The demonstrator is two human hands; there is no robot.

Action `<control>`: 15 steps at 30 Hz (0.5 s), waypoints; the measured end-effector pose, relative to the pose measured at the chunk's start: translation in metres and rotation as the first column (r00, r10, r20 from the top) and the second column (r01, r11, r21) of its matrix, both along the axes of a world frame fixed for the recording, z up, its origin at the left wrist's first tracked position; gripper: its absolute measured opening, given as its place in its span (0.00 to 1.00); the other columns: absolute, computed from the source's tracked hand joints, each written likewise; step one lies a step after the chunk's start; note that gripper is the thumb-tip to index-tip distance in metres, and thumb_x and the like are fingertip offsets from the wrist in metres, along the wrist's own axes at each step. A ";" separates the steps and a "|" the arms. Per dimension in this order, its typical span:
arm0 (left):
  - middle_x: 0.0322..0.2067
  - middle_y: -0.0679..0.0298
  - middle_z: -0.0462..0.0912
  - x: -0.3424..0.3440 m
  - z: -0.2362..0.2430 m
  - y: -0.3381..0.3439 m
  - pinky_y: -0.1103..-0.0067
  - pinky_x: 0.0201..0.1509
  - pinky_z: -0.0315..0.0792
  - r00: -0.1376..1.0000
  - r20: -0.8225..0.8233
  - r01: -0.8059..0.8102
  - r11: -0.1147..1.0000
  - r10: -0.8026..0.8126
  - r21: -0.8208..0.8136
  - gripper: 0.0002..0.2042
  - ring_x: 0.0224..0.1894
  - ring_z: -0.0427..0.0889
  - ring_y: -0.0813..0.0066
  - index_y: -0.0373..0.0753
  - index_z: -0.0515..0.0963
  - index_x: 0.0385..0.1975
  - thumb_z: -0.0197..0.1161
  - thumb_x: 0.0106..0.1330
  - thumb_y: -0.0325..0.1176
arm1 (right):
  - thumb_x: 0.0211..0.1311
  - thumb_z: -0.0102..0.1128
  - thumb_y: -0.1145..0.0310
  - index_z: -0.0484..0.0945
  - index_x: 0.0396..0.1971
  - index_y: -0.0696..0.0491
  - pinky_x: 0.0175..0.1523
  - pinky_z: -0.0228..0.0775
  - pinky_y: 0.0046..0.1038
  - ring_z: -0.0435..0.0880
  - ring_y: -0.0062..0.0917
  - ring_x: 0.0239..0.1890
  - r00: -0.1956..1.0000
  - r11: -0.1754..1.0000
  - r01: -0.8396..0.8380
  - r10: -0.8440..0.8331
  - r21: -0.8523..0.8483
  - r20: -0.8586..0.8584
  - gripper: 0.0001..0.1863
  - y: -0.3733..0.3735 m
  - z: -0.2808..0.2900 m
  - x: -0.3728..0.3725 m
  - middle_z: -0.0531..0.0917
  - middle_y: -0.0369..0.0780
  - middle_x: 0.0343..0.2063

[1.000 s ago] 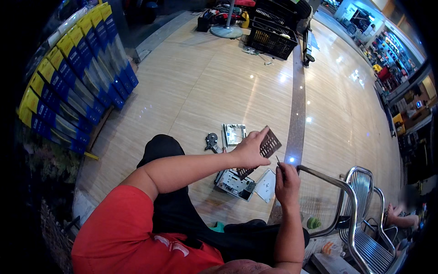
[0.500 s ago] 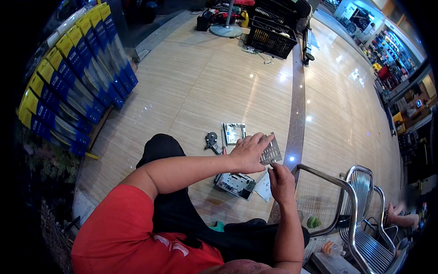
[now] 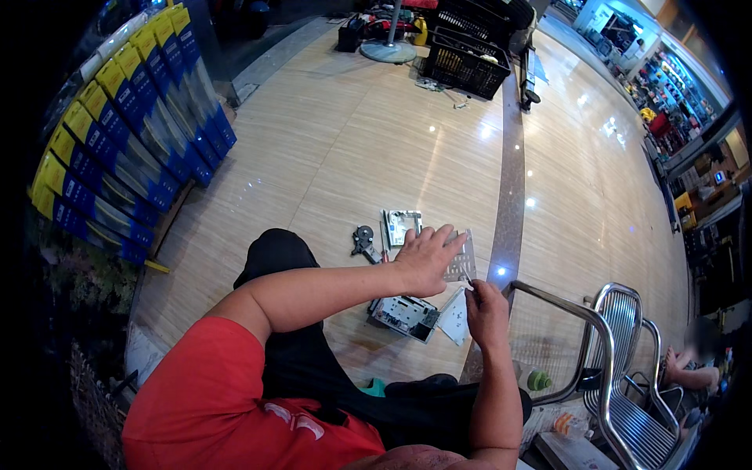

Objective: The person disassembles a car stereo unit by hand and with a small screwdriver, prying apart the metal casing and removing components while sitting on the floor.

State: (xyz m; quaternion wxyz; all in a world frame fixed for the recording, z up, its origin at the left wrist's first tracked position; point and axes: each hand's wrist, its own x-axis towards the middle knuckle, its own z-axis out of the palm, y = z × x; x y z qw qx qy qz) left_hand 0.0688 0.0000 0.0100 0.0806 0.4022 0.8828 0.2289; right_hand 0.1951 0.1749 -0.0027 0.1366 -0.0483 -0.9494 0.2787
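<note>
A slotted metal plate (image 3: pixel 468 254) lies under and beside my left hand (image 3: pixel 425 261). The fingers of that hand are stretched out and spread, the fingertips over the plate; its thumb is hidden. My right hand (image 3: pixel 487 309) is closed around a thin metal tool (image 3: pixel 468 276), whose tip points toward the plate's near edge. The tool's handle is covered by my fingers, so its exact kind does not show. Below my left hand sits an opened metal device casing (image 3: pixel 405 315) with its inner parts exposed. Next to it lies a pale flat panel (image 3: pixel 454 317).
Beyond my left hand are a white-and-metal frame (image 3: pixel 403 225) and a black motor-like part (image 3: pixel 363 239). A steel chair (image 3: pixel 619 345) stands at right, with a green-capped bottle (image 3: pixel 538 381) beside it. Packaged blades (image 3: pixel 141 117) hang at left; black crates (image 3: pixel 468 66) stand far off.
The slotted plate has tilted and looks lighter. My left fingers have spread a little wider. My right hand and the tool have shifted slightly.
</note>
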 end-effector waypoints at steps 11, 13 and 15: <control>0.68 0.49 0.61 -0.001 0.001 -0.002 0.52 0.68 0.58 0.984 -0.043 0.166 0.981 -0.172 -0.104 0.45 0.67 0.66 0.49 0.45 0.59 0.74 0.71 0.52 0.34 | 0.63 0.65 0.71 0.82 0.46 0.52 0.42 0.76 0.41 0.84 0.45 0.37 0.995 0.996 0.091 -0.091 -0.015 0.036 0.11 0.005 0.002 0.001 0.83 0.47 0.35; 0.68 0.49 0.61 -0.001 -0.001 -0.002 0.52 0.67 0.58 0.981 -0.060 0.177 0.978 -0.184 -0.108 0.45 0.67 0.66 0.50 0.45 0.59 0.74 0.72 0.52 0.34 | 0.63 0.65 0.70 0.82 0.46 0.51 0.43 0.76 0.41 0.84 0.45 0.38 0.992 0.996 0.080 -0.083 0.036 0.095 0.12 0.004 0.003 0.001 0.83 0.47 0.35; 0.68 0.49 0.61 -0.001 -0.001 -0.002 0.52 0.67 0.58 0.978 -0.077 0.187 0.976 -0.196 -0.114 0.45 0.67 0.67 0.50 0.46 0.59 0.74 0.72 0.52 0.33 | 0.63 0.65 0.68 0.82 0.46 0.50 0.43 0.76 0.43 0.84 0.46 0.39 0.991 0.995 0.067 -0.074 0.068 0.107 0.12 0.005 0.003 0.001 0.83 0.47 0.35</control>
